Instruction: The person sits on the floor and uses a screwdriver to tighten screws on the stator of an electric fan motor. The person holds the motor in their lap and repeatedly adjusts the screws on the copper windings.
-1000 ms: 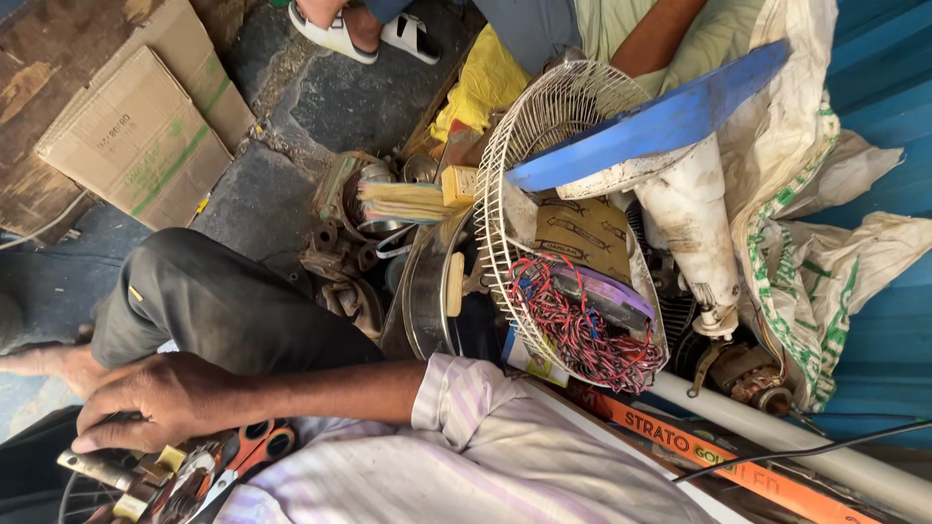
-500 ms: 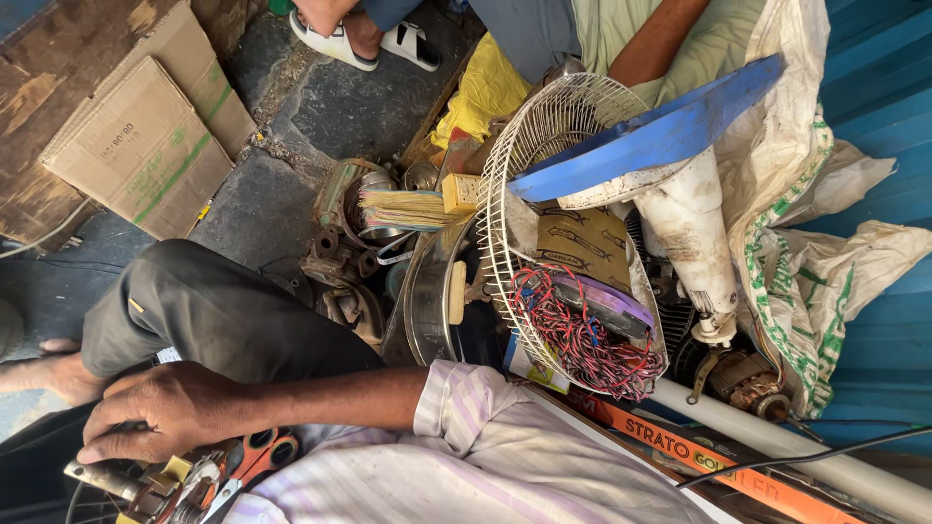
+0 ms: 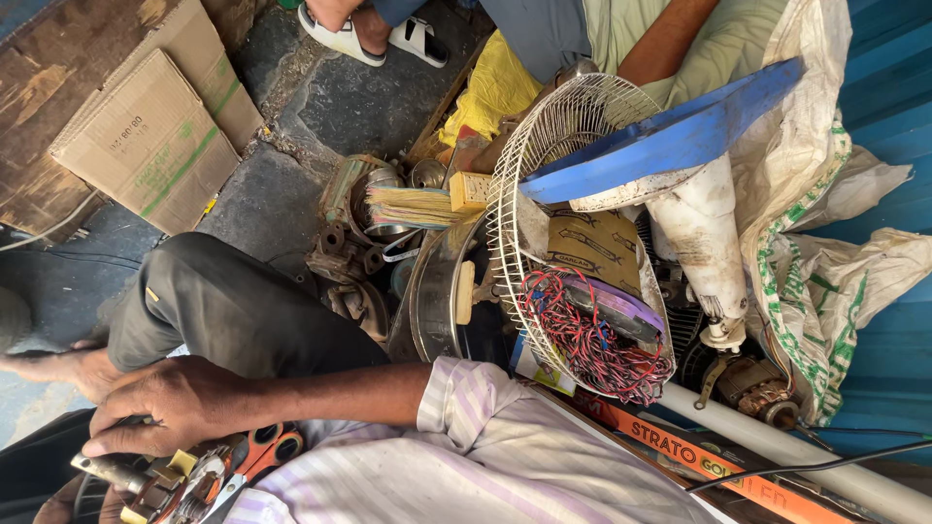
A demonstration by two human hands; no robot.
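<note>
My right hand [image 3: 175,403] reaches left across my knee in black trousers [image 3: 228,311] and is closed over a grey metal tool [image 3: 102,468]. The tool rests against a small motor part with yellow pieces [image 3: 180,477] at the bottom left. Orange-handled scissors [image 3: 262,448] lie just right of that part, against my striped shirt sleeve [image 3: 466,408]. A sliver of my left hand [image 3: 68,497] shows at the bottom edge under the motor part; its grip is hidden. My bare foot [image 3: 49,364] rests at the left edge.
A wire fan guard [image 3: 544,155] holds red and blue wires [image 3: 592,340], beside a blue fan blade [image 3: 680,136] and white stand [image 3: 704,243]. A small broom [image 3: 417,206], old motors [image 3: 349,243], cardboard boxes [image 3: 146,136] and sacks [image 3: 825,243] crowd around. Another person's sandalled feet [image 3: 374,29] are at the top.
My right hand has slid slightly down and left onto the tool and motor part. The view has shifted a little; the clutter has not moved.
</note>
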